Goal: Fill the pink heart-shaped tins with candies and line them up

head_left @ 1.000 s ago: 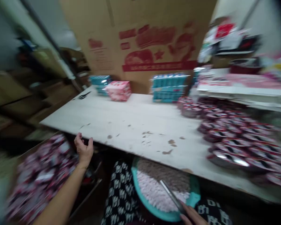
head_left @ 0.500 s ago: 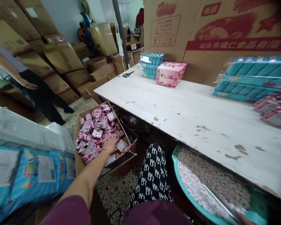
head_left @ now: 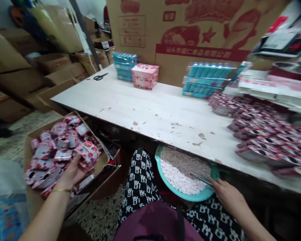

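Note:
My left hand (head_left: 76, 172) is closed on a small pink strawberry-print box (head_left: 87, 153), lifted a little above the others. Under it, an open cardboard carton (head_left: 30, 197) holds many similar folded pink boxes (head_left: 43, 150). My right hand (head_left: 222, 190) grips a slim metal tool (head_left: 200, 177), perhaps tongs or a scoop; its far end lies over a turquoise basin (head_left: 163, 174). White and pinkish small pieces (head_left: 178, 174) fill that basin, which sits partly beneath the table edge.
A white worn table (head_left: 150, 113) spans the front, with scissors (head_left: 100, 77), turquoise wrapped packs (head_left: 205, 78) and a pink box stack (head_left: 144, 76). Rows of pink boxes (head_left: 263, 134) stand at its right. Blue bags (head_left: 7, 214) lie at lower left.
The view has swung right and the other person's body has left it. My left hand has picked up a pink box from the carton. My right hand now shows fully on the metal tool.

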`<control>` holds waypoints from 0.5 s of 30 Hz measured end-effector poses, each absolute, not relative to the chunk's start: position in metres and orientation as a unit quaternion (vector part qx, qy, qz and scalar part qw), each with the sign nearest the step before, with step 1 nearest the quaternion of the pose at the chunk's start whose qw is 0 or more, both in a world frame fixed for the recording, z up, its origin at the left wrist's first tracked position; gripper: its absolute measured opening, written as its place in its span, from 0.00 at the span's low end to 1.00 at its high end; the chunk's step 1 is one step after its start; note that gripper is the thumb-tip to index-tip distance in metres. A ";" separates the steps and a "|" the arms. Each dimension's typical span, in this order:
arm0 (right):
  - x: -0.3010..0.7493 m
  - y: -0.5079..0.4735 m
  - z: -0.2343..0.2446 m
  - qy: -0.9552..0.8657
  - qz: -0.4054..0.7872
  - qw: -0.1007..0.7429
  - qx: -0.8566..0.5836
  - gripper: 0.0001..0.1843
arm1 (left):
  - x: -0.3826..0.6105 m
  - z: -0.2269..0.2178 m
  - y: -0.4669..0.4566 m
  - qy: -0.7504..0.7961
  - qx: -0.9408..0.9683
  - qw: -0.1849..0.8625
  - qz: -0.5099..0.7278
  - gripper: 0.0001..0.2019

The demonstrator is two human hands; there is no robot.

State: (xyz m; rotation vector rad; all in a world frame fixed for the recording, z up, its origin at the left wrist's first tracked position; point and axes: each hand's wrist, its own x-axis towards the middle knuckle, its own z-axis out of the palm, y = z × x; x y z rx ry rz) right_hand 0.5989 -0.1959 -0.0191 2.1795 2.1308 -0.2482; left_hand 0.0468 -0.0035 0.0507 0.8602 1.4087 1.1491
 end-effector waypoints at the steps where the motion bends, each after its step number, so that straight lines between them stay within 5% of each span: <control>1: 0.590 -0.189 -0.019 0.696 -0.081 0.062 0.711 0.20 | 0.059 0.059 -0.011 0.562 0.347 0.591 0.463 0.29; 6: 0.538 -0.151 -0.047 0.594 -0.196 0.008 0.780 0.18 | 0.160 0.069 -0.046 0.393 0.328 0.784 0.351 0.35; 15: 0.542 -0.140 -0.074 0.533 -0.328 -0.172 0.761 0.17 | 0.292 -0.004 -0.043 0.363 0.128 0.881 0.276 0.20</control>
